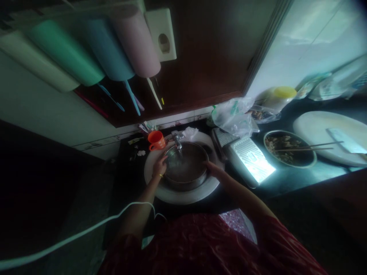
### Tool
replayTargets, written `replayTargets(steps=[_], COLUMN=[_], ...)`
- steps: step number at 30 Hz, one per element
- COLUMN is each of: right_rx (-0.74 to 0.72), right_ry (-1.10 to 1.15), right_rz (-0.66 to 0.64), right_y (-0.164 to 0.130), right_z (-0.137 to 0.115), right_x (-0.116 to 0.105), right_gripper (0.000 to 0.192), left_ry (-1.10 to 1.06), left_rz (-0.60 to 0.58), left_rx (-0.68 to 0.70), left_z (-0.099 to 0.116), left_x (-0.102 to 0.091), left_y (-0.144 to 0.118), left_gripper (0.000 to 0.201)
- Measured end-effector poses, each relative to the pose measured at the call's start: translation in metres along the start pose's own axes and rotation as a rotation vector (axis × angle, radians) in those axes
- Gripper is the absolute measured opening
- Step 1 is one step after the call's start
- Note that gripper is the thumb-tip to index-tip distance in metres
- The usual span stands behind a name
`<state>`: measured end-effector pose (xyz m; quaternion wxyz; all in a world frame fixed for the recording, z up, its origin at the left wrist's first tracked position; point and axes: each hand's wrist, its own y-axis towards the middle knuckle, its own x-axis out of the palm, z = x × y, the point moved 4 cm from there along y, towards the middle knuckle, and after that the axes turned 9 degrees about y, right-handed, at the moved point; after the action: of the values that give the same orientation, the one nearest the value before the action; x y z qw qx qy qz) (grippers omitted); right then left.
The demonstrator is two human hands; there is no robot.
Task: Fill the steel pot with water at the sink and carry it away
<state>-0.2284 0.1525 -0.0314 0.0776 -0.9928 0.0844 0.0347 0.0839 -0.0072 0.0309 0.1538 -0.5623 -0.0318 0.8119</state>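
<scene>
Steel pan (186, 168) in white sink (183, 196), dark counter (286, 179); left hand (159, 166), right hand (211, 167) fingers gripping rim.

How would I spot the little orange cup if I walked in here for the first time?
Find the round white sink where both hands hold a metal pan under the tap. Look at its far left rim, beyond the left hand. The orange cup stands there, the only bright orange thing nearby.

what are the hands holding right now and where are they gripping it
Both hands hold the round metal pan in the white sink, under the tap: the left hand on its left rim, the right hand on its right rim.
</scene>
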Motion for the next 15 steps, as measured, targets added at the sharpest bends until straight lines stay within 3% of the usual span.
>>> replayTargets(steps=[5, 10, 15], right_rx=[-0.039, -0.056, -0.049], right_ry=[-0.108, -0.131, -0.139], right_rz=[0.005, -0.002, -0.014], right_y=[0.005, 0.006, 0.004], right_z=[0.009, 0.011, 0.016], right_x=[0.000, 0.000, -0.002], right_gripper=[0.041, 0.047, 0.046], left_ry=[0.077, 0.255, 0.290], left_rz=[-0.003, 0.192, 0.204], left_rx=[0.089, 0.324, 0.403], left_z=[0.011, 0.064, 0.107], left_x=[-0.006, -0.032, -0.047], left_y=[0.007, 0.036, 0.072], left_gripper=[0.067, 0.062, 0.067])
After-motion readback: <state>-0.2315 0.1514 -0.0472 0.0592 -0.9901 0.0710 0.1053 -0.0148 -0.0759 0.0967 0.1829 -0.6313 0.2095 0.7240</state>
